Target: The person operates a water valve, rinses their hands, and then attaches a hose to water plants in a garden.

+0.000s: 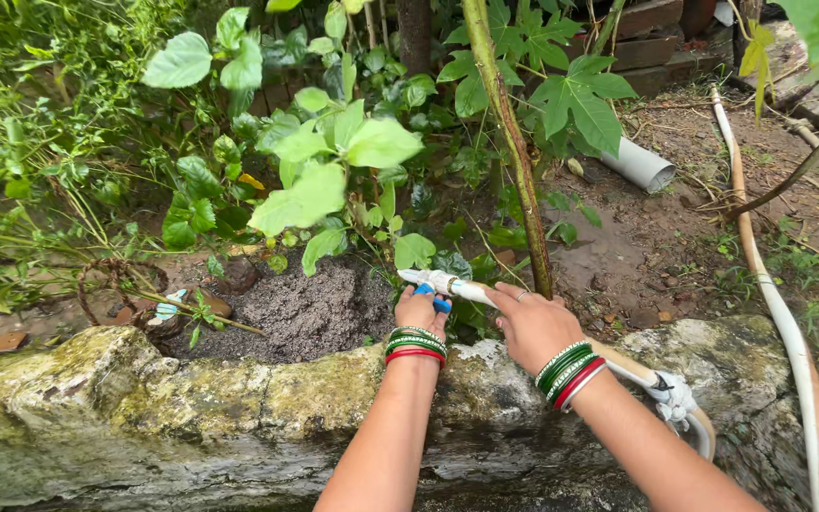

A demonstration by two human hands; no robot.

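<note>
The left hand [419, 310] is closed around the blue valve handle [434, 297] at the end of a white hose [474, 293], its grip grasping the small lever from below with the fingers curled over it. The right hand [531, 325] is clenched on the same hose just behind the valve, the forefinger stretched forward along the tube toward the nozzle tip [412, 277]. Both wrists carry stacked green, red and white bangles [569, 372].

The hose end sits just above the far edge of a mossy stone wall [191, 398], pointing left toward a mound of dark soil [305, 313] that lies right behind that edge. From the right hand the hose runs back down over the near right part of the wall, where a knot of white cloth [672, 393] is tied around it.

Just beyond the right hand a thin mottled green stem [514, 142] rises from the ground and leans up and to the left. Broad-leaved plants [334, 171] crowd over the soil, with grassy growth along the wall's far left. A second pale hose [777, 313] snakes over bare earth at the right, and a short grey pipe [639, 163] lies on the ground further back beside the leaves.
</note>
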